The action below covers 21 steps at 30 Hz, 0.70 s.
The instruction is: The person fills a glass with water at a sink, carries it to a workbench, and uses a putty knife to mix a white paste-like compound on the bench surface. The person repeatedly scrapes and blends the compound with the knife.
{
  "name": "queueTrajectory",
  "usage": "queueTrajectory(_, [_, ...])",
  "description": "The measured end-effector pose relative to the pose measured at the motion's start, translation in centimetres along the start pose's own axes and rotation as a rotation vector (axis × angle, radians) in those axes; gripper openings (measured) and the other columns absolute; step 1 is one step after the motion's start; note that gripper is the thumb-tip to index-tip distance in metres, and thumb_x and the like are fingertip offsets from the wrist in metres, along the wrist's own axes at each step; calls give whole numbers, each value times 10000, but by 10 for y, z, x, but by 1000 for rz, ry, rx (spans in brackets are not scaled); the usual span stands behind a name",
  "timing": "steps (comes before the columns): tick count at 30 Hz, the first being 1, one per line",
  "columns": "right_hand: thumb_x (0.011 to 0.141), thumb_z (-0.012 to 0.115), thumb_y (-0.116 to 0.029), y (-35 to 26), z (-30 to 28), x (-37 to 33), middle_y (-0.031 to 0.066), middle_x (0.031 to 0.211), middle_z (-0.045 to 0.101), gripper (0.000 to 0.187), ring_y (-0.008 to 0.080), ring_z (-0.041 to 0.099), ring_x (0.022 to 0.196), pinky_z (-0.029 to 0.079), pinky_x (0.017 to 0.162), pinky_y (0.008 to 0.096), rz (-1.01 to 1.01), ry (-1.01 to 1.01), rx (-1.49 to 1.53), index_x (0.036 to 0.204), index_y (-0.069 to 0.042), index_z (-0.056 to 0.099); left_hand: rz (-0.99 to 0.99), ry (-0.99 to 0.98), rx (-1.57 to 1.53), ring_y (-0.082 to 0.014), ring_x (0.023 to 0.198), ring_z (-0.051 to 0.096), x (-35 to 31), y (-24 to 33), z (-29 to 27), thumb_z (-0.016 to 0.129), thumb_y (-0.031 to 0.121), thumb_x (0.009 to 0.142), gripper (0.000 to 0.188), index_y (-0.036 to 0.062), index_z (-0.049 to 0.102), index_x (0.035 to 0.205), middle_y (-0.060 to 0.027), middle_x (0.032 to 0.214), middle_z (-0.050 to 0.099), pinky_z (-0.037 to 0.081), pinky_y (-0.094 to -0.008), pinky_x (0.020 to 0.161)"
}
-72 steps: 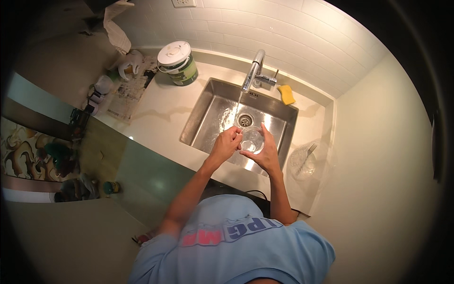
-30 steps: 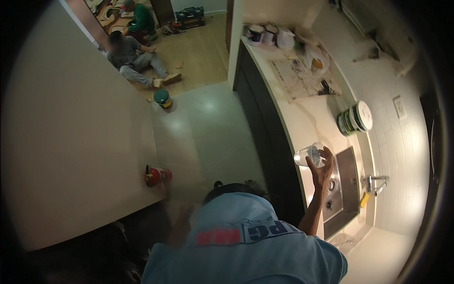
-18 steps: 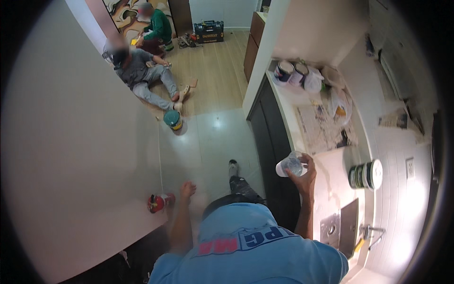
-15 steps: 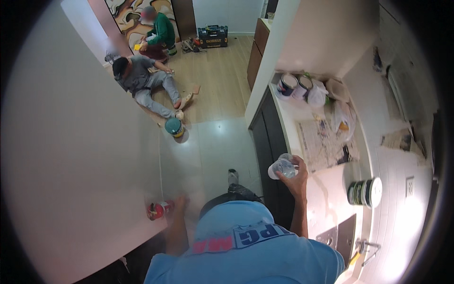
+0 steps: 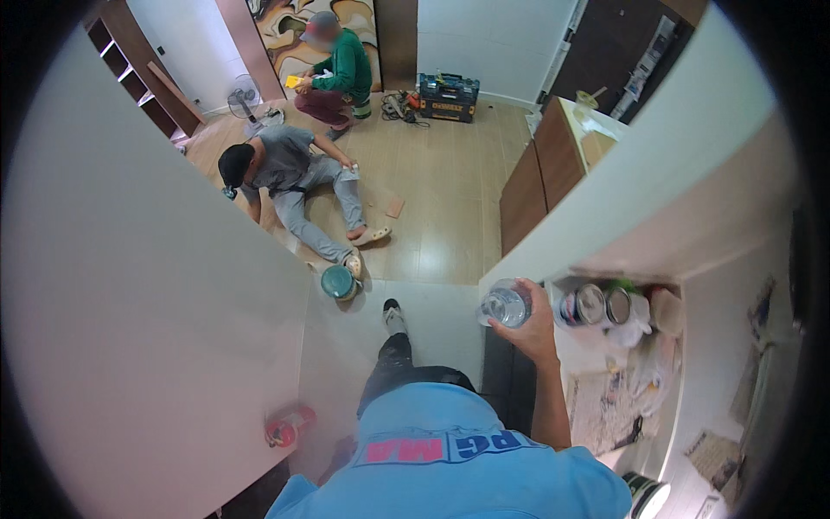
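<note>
Gripping cup (image 5: 505, 307) in right hand (image 5: 533, 326), between cans (image 5: 591, 304) at 3 o'clock and pail (image 5: 340, 283) at 9; can't tell left hand's state.

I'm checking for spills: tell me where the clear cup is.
In the head view, the clear cup is right of centre, in the right hand, just left of the cans on the counter.

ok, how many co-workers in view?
2: a person in grey sitting on the floor, and a person in green before the patterned panel. Walls may hide others.
</note>
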State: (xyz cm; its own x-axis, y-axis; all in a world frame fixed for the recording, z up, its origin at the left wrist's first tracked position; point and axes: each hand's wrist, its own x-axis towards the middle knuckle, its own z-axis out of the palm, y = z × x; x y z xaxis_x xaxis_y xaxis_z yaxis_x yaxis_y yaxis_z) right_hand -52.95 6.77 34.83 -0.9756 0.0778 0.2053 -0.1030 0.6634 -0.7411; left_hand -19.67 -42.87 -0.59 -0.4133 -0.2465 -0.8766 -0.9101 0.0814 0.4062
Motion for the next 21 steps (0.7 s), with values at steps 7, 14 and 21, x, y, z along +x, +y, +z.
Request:
queueTrajectory(7, [669, 1052, -254, 8, 67, 216, 175, 1325, 698, 961, 332, 702, 1237, 576, 1082, 463, 36, -30, 39, 1487, -23, 603, 420, -53, 200, -283, 693, 716, 145, 247, 15, 575, 374, 1134, 380, 56, 758, 1032, -171, 966, 779, 573, -463, 639])
queueTrajectory(14, [668, 1072, -233, 31, 119, 415, 174, 1350, 703, 974, 322, 724, 1249, 586, 1111, 456, 34, 3, 144, 1500, -35, 607, 255, 74, -69, -260, 718, 730, 339, 635, 9, 624, 280, 1064, 297, 17, 758, 1094, -124, 900, 765, 572, -408, 615])
queueTrajectory(21, [653, 1065, -252, 82, 162, 646, 172, 1330, 714, 955, 344, 715, 1244, 583, 1079, 470, -69, -150, 32, 1474, -35, 627, 626, 167, -365, -230, 811, 775, 444, 930, 44, 725, 280, 1035, 328, -46, 760, 1016, -141, 945, 807, 606, -432, 716])
